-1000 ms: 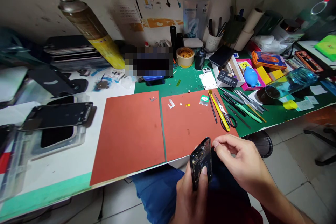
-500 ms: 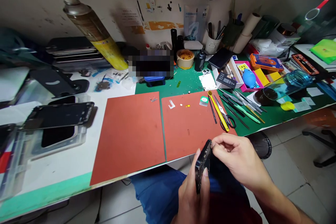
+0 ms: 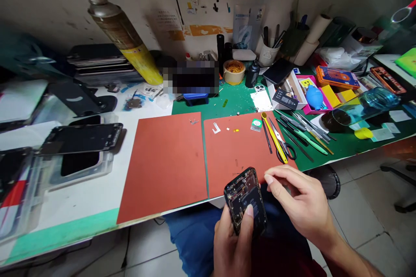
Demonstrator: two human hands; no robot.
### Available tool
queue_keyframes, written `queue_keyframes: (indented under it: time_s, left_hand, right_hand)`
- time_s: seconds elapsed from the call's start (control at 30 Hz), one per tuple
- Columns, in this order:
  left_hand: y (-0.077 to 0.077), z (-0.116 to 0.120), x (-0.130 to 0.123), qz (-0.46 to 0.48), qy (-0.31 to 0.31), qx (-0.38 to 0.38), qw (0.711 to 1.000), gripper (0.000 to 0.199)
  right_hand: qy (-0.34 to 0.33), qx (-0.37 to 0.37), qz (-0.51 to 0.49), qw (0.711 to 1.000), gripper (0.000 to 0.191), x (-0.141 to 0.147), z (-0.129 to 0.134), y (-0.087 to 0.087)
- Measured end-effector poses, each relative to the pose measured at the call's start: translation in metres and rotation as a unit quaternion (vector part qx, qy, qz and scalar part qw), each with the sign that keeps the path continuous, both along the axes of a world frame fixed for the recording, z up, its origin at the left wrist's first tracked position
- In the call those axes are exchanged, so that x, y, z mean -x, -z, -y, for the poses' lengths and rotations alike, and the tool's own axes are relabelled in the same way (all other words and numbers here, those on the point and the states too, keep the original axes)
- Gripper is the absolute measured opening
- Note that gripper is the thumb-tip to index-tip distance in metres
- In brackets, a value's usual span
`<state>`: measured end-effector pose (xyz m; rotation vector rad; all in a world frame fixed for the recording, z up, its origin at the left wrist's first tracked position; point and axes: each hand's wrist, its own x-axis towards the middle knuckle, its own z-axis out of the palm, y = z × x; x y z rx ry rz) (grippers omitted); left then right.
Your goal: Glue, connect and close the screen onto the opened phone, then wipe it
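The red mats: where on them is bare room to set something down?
Most of the left mat, below the small bits at its upper right corner. On the right mat, a patch between the J-shaped piece and the open phone. Crowded: that mat's right side, with yellow tool and scissors.

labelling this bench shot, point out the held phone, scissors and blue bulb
Held phone [image 3: 246, 195], head view: exposed insides.
Scissors [image 3: 279, 133], head view: the blades.
Blue bulb [image 3: 314, 98], head view: middle of its round body.
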<state>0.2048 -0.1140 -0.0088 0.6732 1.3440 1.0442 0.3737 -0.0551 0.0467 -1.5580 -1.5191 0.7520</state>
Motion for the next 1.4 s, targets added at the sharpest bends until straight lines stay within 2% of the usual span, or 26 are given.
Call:
queue_keyframes:
  time_s: [0.07, 0.13, 0.23, 0.37, 0.5, 0.6, 0.67, 0.9, 1.23, 1.4]
  left_hand:
    - [-0.008, -0.007, -0.001, 0.008, -0.001, 0.038, 0.999, 0.061]
    - [-0.014, -0.01, -0.003, 0.02, 0.004, 0.056, 0.998, 0.062]
    - [-0.018, -0.008, -0.005, 0.031, 0.011, 0.057, 0.998, 0.059]
    - [-0.019, -0.005, -0.005, 0.019, 0.004, 0.053, 0.998, 0.059]
    - [-0.024, -0.01, -0.005, 0.03, 0.02, 0.036, 0.999, 0.053]
    - [-0.03, -0.016, -0.006, 0.081, 0.037, 0.056, 0.994, 0.051]
    - [-0.032, -0.018, -0.006, 0.104, 0.027, 0.072, 0.992, 0.054]
    - [-0.032, -0.03, 0.001, 0.159, 0.052, 0.111, 0.98, 0.06]
    - [-0.025, -0.062, 0.016, 0.151, -0.036, 0.087, 0.984, 0.056]
    - [-0.023, -0.071, 0.022, 0.151, -0.047, 0.083, 0.984, 0.056]
  right_hand:
    - [-0.041, -0.089, 0.046, 0.994, 0.013, -0.004, -0.003, 0.002]
    - [-0.1, -0.135, 0.077, 0.983, 0.022, -0.01, -0.007, 0.003]
    - [-0.162, -0.156, 0.111, 0.968, 0.026, -0.017, -0.014, 0.004]
    - [-0.203, -0.158, 0.145, 0.955, 0.027, -0.022, -0.019, 0.005]
    - [-0.215, -0.129, 0.152, 0.956, 0.019, -0.021, -0.021, 0.011]
    - [-0.213, -0.101, 0.129, 0.963, 0.016, -0.019, -0.023, 0.018]
    - [-0.213, -0.095, 0.115, 0.966, 0.016, -0.019, -0.024, 0.021]
    - [-0.23, -0.094, 0.089, 0.965, 0.017, -0.016, -0.037, 0.023]
    - [-0.247, -0.098, 0.061, 0.962, 0.015, -0.005, -0.053, 0.022]
    - [-0.248, -0.075, 0.026, 0.966, 0.015, -0.002, -0.055, 0.026]
